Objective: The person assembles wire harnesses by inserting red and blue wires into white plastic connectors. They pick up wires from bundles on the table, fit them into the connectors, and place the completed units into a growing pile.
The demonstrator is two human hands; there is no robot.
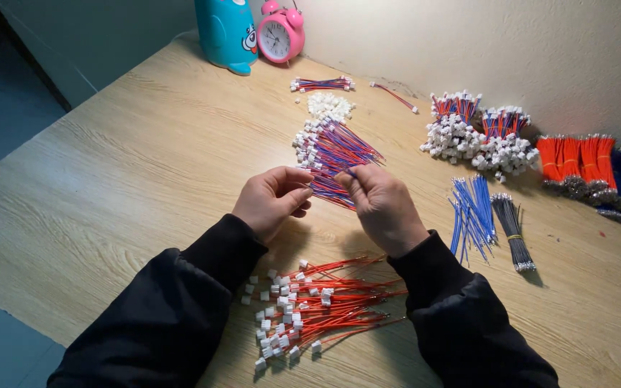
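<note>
My left hand (pixel 273 199) and my right hand (pixel 380 204) meet over the middle of the wooden table (pixel 109 187), fingertips pinched together on a thin wire with a small white connector (pixel 319 169). Right behind them lies a fan of red-and-blue wires with white connectors (pixel 332 151). Below my wrists sits a pile of red wires with white connectors (pixel 318 305). Both arms wear black sleeves.
Loose blue wires (pixel 472 212) and a black wire bundle (pixel 513 230) lie to the right. Orange and blue bundles (pixel 587 165) and heaps of white connectors (pixel 476 140) line the wall. A small heap of connectors (pixel 328 105), a teal figure (pixel 226 32) and a pink alarm clock (pixel 279 34) stand at the back.
</note>
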